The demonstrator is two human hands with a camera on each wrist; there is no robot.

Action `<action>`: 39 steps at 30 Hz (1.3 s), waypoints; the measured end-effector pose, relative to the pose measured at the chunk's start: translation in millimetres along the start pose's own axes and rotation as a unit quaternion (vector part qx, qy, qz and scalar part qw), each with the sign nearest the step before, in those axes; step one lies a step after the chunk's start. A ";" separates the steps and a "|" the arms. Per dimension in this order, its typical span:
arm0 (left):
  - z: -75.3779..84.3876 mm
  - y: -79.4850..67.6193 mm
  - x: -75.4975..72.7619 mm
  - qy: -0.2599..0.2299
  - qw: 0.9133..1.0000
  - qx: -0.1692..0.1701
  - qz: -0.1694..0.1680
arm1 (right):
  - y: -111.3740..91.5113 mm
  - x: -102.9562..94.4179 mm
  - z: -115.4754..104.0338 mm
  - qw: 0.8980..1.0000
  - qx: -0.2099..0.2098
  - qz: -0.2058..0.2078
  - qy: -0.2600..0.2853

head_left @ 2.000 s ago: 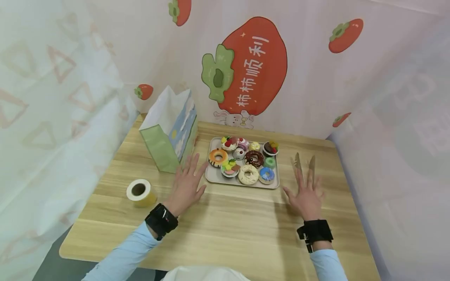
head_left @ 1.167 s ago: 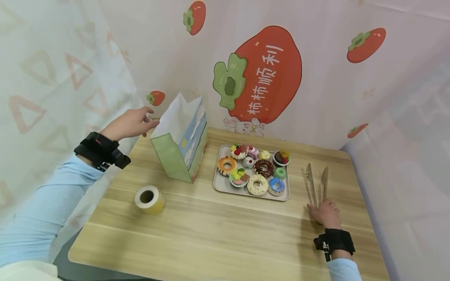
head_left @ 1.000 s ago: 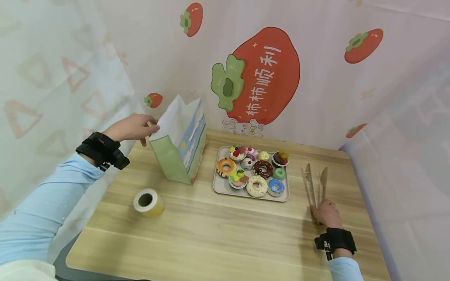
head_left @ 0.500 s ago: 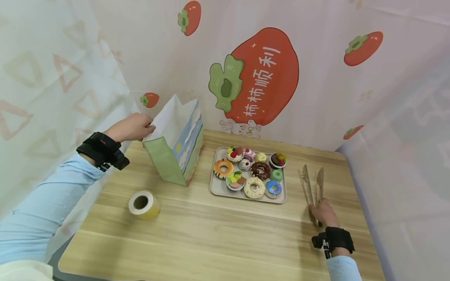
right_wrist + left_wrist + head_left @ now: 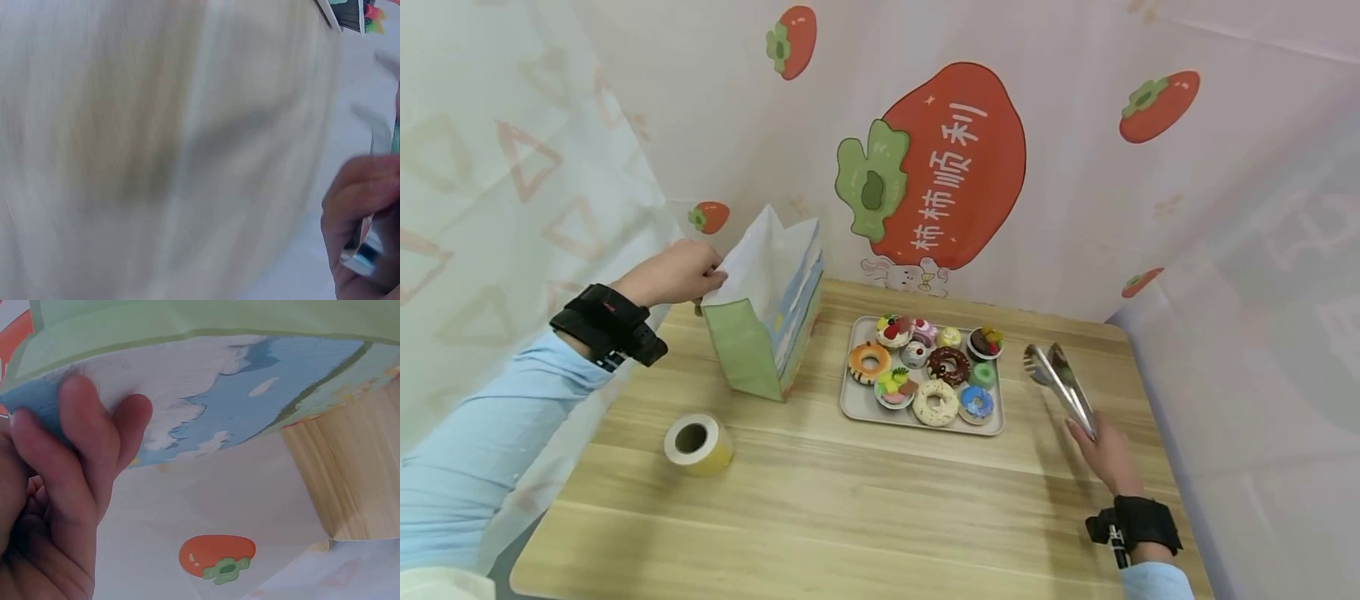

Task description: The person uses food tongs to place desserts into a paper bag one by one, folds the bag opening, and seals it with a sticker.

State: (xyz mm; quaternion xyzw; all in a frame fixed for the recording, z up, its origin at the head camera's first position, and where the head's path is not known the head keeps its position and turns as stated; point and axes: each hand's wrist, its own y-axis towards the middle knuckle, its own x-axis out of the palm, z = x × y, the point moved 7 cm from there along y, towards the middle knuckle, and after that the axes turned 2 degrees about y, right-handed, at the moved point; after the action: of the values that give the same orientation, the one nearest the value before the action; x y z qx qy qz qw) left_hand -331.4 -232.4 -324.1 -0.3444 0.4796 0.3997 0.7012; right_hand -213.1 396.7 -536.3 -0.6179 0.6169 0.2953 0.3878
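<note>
My left hand (image 5: 679, 272) pinches the upper left edge of a paper bag (image 5: 743, 346) that stands upright and open at the top. In the left wrist view, curled fingers (image 5: 87, 431) press on the bag's blue, cloud-printed side (image 5: 212, 394). At the right, my right hand (image 5: 1108, 454) grips metal serving tongs (image 5: 1063, 387), raised over the table, their arms spread a little apart. Between the hands lies a grey tray (image 5: 880, 419) with toy pastries, among them a chocolate doughnut (image 5: 948, 366), a cream doughnut (image 5: 936, 417) and a blue doughnut (image 5: 976, 404).
A roll of yellow tape (image 5: 698, 444) stands on the wooden table (image 5: 865, 517) in front of the bag. Printed curtains rise behind the table and along both sides, close to its edges.
My left hand has gone from beside the tray to the bag's top edge and grasped it. My right hand has taken hold of the tongs and lifted them from the table.
</note>
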 end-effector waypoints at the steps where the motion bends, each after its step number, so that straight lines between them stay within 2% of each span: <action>1: 0.6 -0.5 -0.5 0.000 1.000 0.000 -0.001 | 0.3 -3.8 -5.5 1.000 -0.026 0.005 -0.013; 4: 3.2 -0.8 -2.1 0.002 1.000 0.003 -0.001 | 3.0 -10.6 -22.2 0.995 -0.088 0.003 -0.048; 7: 7.8 0.5 -2.1 0.001 1.000 0.011 -0.001 | 9.4 -11.5 -32.5 0.991 -0.112 -0.016 -0.071; 14: 12.1 2.6 3.5 -0.006 1.000 0.022 -0.006 | 32.8 -7.3 -48.9 0.985 -0.124 -0.069 -0.098; 23: 9.2 4.2 4.1 -0.005 1.000 0.025 -0.004 | 57.5 -10.7 -63.8 0.978 -0.154 -0.103 -0.096; 33: 4.5 8.4 6.2 0.001 1.000 0.021 -0.010 | 84.7 -18.0 -71.8 0.967 -0.146 -0.188 -0.087; 39: 4.2 11.5 7.5 0.000 1.000 0.022 -0.016 | 100.4 -19.8 -78.8 0.961 -0.151 -0.197 -0.123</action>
State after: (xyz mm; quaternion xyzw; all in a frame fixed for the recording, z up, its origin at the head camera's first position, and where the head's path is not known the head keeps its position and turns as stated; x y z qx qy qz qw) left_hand -338.2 -221.9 -331.1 -0.3360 0.4829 0.3777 0.7150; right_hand -322.8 347.0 -489.8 -0.7373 0.3785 0.3764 0.4140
